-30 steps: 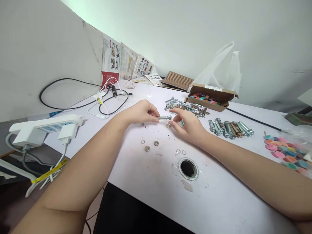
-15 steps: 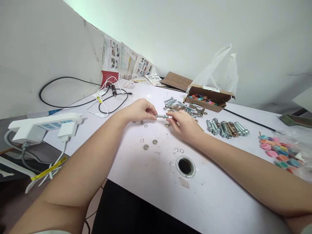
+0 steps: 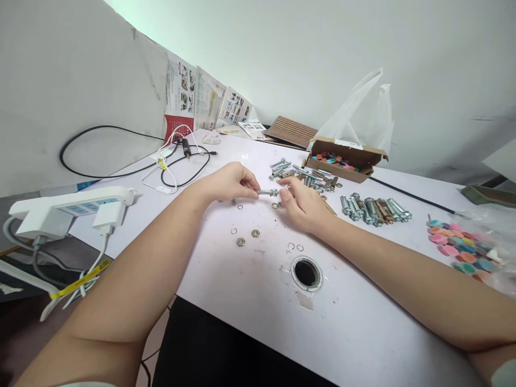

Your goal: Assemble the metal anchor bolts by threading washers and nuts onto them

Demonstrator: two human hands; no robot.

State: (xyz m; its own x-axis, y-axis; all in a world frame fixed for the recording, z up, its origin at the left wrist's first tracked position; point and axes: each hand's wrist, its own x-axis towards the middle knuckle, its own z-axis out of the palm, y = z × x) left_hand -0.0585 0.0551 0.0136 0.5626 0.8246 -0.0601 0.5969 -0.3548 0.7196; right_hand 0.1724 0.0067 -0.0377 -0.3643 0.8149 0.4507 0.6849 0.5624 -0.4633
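Observation:
My left hand (image 3: 234,181) pinches the plain end of a silver anchor bolt (image 3: 266,192) between thumb and fingers, keeping it level above the table. A nut and washer show at the bolt's right end. My right hand (image 3: 303,204) is just right of that end, its thumb and forefinger slightly apart with nothing visible between them. Below the bolt lies a brass-coloured nut (image 3: 274,206), close to the right fingertips. Nearer to me are two hex nuts, one (image 3: 241,242) left of the other (image 3: 255,233). A thin ring washer (image 3: 291,246) has another beside it.
Behind my right hand lies a pile of loose bolts and sleeves (image 3: 288,171). A row of assembled anchor bolts (image 3: 368,209) is to the right. Beyond stands a cardboard box (image 3: 342,171) of coloured pieces. The table has a round hole (image 3: 306,274). A power strip (image 3: 72,207) sits left.
My right thumb and forefinger have come off the nut end of the bolt and parted slightly. My left hand keeps its hold in nearly the same place.

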